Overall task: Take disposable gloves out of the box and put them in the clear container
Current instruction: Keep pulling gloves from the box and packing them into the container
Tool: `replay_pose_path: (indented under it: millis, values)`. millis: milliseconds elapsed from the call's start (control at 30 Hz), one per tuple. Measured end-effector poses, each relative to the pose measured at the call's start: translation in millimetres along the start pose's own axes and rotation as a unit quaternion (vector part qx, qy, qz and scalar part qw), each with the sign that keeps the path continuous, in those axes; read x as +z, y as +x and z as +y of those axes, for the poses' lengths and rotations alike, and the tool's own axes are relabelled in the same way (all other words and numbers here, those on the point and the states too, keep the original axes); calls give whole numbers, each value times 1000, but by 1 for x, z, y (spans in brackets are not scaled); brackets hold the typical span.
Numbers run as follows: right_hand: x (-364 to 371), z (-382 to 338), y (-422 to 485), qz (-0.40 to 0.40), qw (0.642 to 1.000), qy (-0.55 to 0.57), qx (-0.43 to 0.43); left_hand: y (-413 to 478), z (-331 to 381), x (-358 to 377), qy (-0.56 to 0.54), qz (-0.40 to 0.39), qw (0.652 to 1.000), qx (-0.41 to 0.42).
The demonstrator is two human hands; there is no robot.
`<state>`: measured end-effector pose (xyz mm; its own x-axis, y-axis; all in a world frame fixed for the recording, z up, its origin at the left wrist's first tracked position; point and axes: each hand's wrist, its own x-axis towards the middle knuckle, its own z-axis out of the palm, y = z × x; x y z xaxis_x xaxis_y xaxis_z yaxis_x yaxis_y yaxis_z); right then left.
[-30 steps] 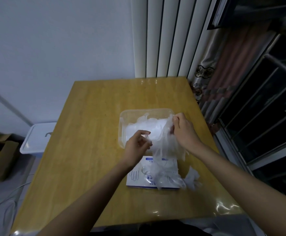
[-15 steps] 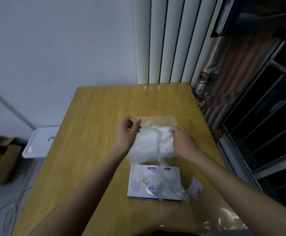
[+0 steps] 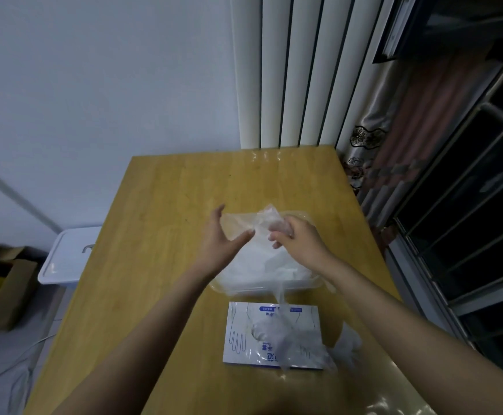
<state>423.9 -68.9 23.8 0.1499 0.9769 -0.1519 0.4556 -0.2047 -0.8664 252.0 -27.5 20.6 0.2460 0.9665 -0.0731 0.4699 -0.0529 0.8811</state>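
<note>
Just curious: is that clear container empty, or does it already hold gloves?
Not empty: a white pile of gloves lies inside the clear container.

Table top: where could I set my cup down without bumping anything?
Bare wood runs down the left of the table, and at its far end beyond the clear container. The near right is crowded: box, loose gloves.

Only the box [image 3: 239, 320] carries print, blue on white. A blue bar near its far edge holds tiny white characters, too small to read. Bigger blue characters run along the near edge, upside down and half under crumpled gloves [image 3: 292, 339], too blurred to make out. At the left end is a blue outline drawing of a glove.
</note>
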Motion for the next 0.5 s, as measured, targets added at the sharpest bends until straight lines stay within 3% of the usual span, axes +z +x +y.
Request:
replay_pose_path:
  millis: [67,133,267,400,500]
  values:
    - [-6,2,4,-17,998,56,7,0,-9,-2,-53,-38,993,-93]
    - [-11,5,7,-29,994,106,17,1,-14,2,-86,-60,986,-126]
    - [-12,13,14,-29,990,137,28,10,-19,12,-153,-33,984,-82]
    - [-14,24,27,123,991,42,23,19,-16,18,-150,51,987,-22]
    - [-16,32,39,135,986,-96,15,21,-24,19,-32,75,996,19]
